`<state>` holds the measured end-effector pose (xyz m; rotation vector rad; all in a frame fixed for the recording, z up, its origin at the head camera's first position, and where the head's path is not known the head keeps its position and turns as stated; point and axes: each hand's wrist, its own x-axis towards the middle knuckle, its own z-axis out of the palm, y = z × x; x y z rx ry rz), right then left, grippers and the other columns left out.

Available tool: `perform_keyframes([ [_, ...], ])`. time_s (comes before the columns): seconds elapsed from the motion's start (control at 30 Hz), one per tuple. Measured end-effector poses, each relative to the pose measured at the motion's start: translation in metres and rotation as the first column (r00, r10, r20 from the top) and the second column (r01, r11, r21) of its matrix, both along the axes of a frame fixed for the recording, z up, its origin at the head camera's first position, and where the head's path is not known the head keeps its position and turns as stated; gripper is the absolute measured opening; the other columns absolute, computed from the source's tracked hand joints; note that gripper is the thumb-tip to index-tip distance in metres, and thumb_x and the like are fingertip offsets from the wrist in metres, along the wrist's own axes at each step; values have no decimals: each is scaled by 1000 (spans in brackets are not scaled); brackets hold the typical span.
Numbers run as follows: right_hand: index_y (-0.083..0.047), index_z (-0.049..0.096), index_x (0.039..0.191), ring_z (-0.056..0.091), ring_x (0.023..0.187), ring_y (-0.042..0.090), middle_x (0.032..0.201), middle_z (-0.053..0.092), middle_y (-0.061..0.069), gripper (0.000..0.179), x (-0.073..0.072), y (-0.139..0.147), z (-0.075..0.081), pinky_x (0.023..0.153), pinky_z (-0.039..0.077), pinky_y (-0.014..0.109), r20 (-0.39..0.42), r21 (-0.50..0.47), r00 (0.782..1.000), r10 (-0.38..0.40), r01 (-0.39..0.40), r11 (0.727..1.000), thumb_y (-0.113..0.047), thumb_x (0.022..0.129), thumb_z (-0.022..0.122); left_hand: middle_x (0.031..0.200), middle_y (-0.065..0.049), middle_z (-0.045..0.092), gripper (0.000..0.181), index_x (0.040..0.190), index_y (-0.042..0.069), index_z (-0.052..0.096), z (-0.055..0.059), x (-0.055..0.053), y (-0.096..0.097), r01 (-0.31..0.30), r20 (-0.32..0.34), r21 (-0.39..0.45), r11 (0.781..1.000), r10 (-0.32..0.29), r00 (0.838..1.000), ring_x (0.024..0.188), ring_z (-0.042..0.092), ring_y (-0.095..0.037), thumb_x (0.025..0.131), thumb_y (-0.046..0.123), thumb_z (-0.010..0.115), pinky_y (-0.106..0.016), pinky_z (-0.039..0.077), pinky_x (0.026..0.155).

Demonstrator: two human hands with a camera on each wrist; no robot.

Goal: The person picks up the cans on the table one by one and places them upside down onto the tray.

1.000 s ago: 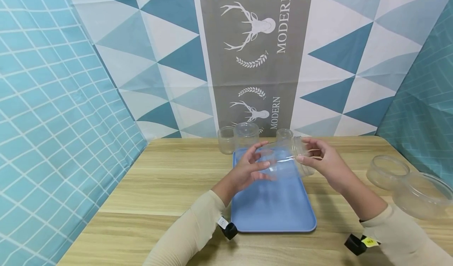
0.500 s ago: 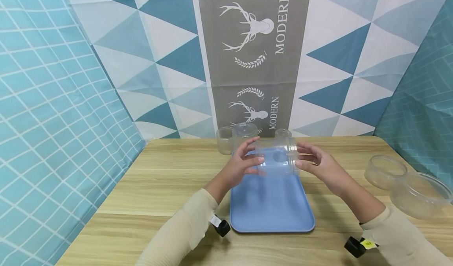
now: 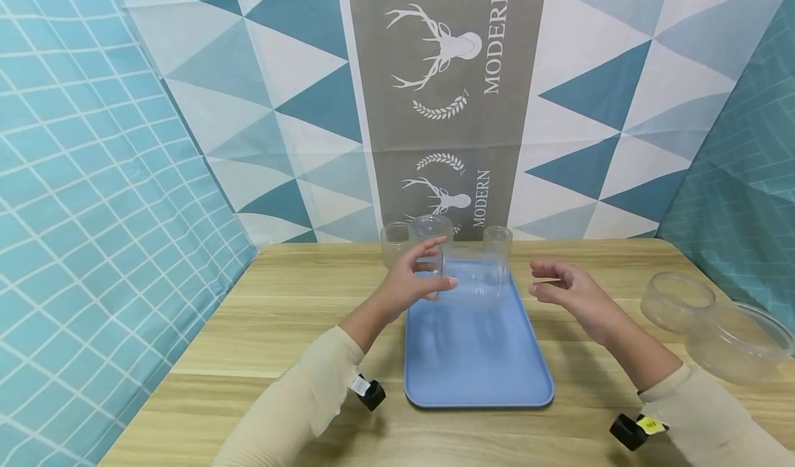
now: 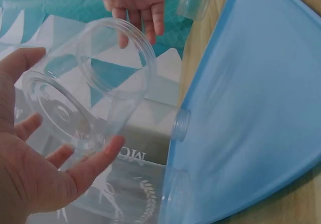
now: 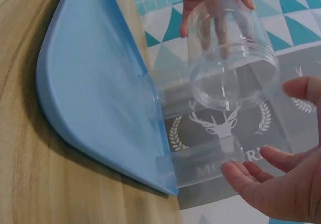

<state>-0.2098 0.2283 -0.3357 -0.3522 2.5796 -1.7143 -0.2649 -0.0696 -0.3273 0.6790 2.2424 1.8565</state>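
A clear, wide-mouthed plastic jar [image 3: 475, 277] lies sideways in the air over the blue tray [image 3: 478, 363], its open mouth facing right. My left hand [image 3: 406, 284] grips it round the base end, thumb in front and fingers behind. In the left wrist view the ringed base of the jar [image 4: 100, 91] sits among those fingers. My right hand [image 3: 568, 298] is off to the right of the mouth, apart from it, with fingers loosely bent and nothing in them. The right wrist view shows a gap between the jar rim [image 5: 235, 76] and the right hand [image 5: 286, 179].
Behind the tray's far end stand a short clear jar [image 3: 395, 246], a larger clear jar [image 3: 430, 227] and a narrow clear jar [image 3: 498, 238]. Two wide clear tubs, one smaller [image 3: 677, 301] and one larger [image 3: 739, 343], sit at the table's right. Patterned cloth hangs behind.
The jar has shifted left and levelled out in my left hand. My right hand has let go of its mouth end and drawn slightly right.
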Motion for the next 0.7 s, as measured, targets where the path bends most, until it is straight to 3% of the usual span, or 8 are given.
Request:
perform_keyframes([
  [0.13,11,35,142,50,119,38,137,43,29,62,-5,0,-5,95,49,37,21,49,999,-26,25,998,-21,95,62,144,2,46,75,143,30,49,3,2,1,-63,-170,-169,984,34,985,120,50,-28,76,29,82,-41,54,82],
  [0.23,13,36,140,51,116,37,136,43,31,61,-8,-2,-10,95,50,42,33,70,999,-42,40,997,-18,95,62,142,4,49,76,142,28,51,5,3,4,-132,-332,-307,943,24,943,117,53,-26,73,35,82,-42,51,89],
  [0.33,14,37,139,51,115,37,136,43,32,59,-11,-3,-16,92,51,41,50,68,998,-42,39,997,-14,94,61,142,1,50,77,141,25,52,9,5,5,-199,-435,-426,883,-7,900,122,50,-24,72,41,80,-46,47,96],
  [0.47,15,38,138,52,114,37,135,43,32,56,-14,-3,-22,92,51,43,75,72,997,-30,25,997,-11,93,61,141,-5,51,77,141,25,53,15,8,6,-251,-467,-559,790,-50,883,128,47,-25,72,45,78,-49,45,97],
  [0.7,17,42,133,54,110,39,129,47,35,53,-16,-3,-30,87,53,43,94,102,995,-19,10,995,-8,92,62,138,-7,56,77,140,24,55,21,6,9,-252,-450,-702,666,-141,882,123,53,-26,70,46,80,-45,49,92],
])
